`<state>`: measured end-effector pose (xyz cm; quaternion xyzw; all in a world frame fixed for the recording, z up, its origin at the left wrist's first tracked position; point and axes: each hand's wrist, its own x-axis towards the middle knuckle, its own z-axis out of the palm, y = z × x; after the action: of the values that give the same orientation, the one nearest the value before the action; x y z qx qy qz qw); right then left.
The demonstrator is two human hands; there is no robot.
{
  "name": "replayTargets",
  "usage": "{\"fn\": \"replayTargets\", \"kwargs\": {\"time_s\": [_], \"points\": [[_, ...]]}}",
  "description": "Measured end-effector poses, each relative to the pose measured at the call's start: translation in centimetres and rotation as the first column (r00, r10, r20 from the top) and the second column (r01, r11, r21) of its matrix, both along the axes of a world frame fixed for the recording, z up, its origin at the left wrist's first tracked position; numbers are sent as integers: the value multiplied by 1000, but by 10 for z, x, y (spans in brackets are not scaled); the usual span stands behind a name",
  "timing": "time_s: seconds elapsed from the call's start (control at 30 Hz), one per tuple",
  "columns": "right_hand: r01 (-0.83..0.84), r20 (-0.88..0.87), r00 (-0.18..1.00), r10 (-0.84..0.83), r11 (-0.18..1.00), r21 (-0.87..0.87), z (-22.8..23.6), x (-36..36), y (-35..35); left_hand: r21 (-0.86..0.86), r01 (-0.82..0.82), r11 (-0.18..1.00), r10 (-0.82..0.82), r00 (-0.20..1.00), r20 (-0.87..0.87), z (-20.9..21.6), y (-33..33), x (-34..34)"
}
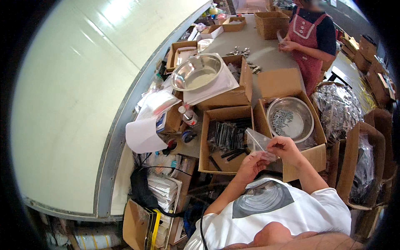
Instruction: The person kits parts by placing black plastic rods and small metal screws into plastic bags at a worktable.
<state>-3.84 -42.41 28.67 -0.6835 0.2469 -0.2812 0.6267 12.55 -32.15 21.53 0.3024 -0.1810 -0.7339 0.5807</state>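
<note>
A small clear plastic bag is pinched between my two hands. My left hand grips its lower part, and my right hand closes on its right side. Whatever lies inside the bag is too small to make out. Just beyond my hands, a steel bowl with many small metal pieces, perhaps screws, sits in an open cardboard box. To the left of that, another cardboard box contains rows of dark, bar-shaped parts.
A larger steel bowl rests on papers over a box. A bottle stands left of the dark parts. Across the table, a person in a red checked apron handles something small. Boxes of wrapped parts crowd the right side.
</note>
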Motion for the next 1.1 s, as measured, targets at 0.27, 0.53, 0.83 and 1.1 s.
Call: {"fn": "replayTargets", "kwargs": {"time_s": [0.27, 0.53, 0.83, 1.1], "points": [[-175, 199, 977, 80, 832, 527, -13, 5, -9, 15, -239, 971, 236, 947, -218, 9, 10, 34], [-358, 345, 930, 123, 513, 781, -25, 23, -13, -62, -287, 956, 280, 828, 486, -2, 19, 43], [-268, -95, 961, 260, 960, -83, -35, 59, 23, -106, -406, 908, 387, 712, 586, -16, 39, 36], [-276, -221, 958, 183, 801, -531, -12, 71, 38, -301, -320, 898, 385, 244, 890, 6, 47, 39]]}}
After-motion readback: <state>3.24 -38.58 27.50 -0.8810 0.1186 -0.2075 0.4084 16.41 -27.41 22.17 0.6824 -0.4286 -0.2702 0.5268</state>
